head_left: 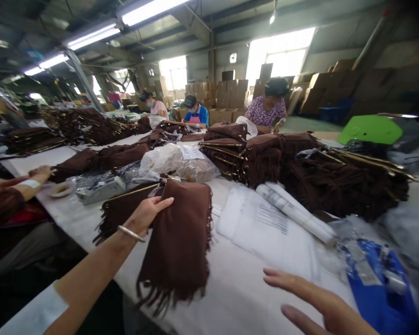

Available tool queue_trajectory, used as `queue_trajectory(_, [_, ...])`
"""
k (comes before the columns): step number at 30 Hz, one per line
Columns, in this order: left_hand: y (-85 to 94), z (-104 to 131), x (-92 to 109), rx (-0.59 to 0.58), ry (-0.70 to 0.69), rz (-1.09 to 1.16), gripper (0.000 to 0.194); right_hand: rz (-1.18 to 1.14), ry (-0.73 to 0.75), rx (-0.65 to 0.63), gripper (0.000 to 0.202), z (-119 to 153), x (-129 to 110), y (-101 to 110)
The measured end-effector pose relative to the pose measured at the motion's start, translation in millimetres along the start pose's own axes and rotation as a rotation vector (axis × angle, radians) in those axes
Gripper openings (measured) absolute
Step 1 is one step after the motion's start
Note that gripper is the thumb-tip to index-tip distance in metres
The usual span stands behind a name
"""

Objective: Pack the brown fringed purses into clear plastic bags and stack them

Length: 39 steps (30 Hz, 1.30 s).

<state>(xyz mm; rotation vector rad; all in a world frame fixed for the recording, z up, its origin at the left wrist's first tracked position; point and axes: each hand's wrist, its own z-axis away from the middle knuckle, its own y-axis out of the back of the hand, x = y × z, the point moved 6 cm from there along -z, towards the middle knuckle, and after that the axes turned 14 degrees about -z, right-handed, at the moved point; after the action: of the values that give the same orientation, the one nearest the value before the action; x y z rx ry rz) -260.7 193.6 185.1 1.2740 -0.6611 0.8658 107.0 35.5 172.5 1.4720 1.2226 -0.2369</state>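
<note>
My left hand, with a bangle at the wrist, grips the upper left edge of a brown fringed bag between thumb and fingers. The bag hangs tilted at the near edge of the white table, its fringe pointing down. Behind my left wrist another brown bag with a gold-coloured edge lies flat. My right hand is held over the table at the lower right, fingers apart and holding nothing. Flat white plastic bags with printed text lie between my hands, a rolled one on top.
Piles of brown bags stand across the table's far side. A clear plastic bundle, a tape roll and a blue container lie around. Another person's arms reach in at left; several people work beyond.
</note>
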Motion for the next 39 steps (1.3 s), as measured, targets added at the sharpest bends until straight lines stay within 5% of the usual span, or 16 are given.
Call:
queue_trajectory(4, [-133.3,69.9,-23.9,-0.103,0.109,0.479,0.049,0.049,-0.147,0.131,0.042,8.6,6.1,-8.3])
queue_trajectory(7, [-238.3,126.7,-66.8,-0.244,0.353,0.604,0.045,0.174,-0.164,0.07,0.054,31.7,18.6,-45.2])
queue_trajectory(10, [-292.1,161.0,-95.4,-0.361,0.499,0.709,0.047,0.314,-0.162,-0.111,0.069,59.5,41.8,-93.9])
queue_trajectory(14, [-288.3,165.2,-101.2,-0.451,0.523,0.795,0.048,0.444,-0.132,-0.123,0.071,81.4,68.7,-126.8])
queue_trajectory(19, [-260.2,171.1,-95.5,-0.7,0.357,0.468,0.042,0.429,-0.139,-0.101,0.062,76.5,70.3,-122.9])
queue_trajectory(21, [-237.0,160.9,-90.8,-0.58,0.161,0.209,0.04,0.391,-0.164,-0.143,0.06,75.9,65.3,-121.7])
queue_trajectory(24, [-197.5,133.4,-68.1,-0.206,-0.297,-0.228,0.031,0.349,-0.191,-0.154,0.064,82.2,58.0,-124.4])
queue_trajectory(28, [-189.3,98.8,-56.4,-0.054,-0.654,-0.581,0.033,0.272,-0.215,-0.142,0.07,95.7,56.6,-133.3])
queue_trajectory(34, [-176.4,72.4,-63.5,0.057,-0.568,-0.498,0.02,0.102,-0.282,-0.114,0.076,100.3,64.1,-133.4])
queue_trajectory(37, [-178.3,85.4,-61.9,0.093,-0.4,-0.373,0.022,0.035,-0.292,-0.078,0.076,99.8,64.4,-130.8])
queue_trajectory(39, [-194.1,103.2,-52.9,0.067,-0.427,-0.263,0.018,-0.002,-0.287,-0.062,0.075,100.7,64.6,-130.1])
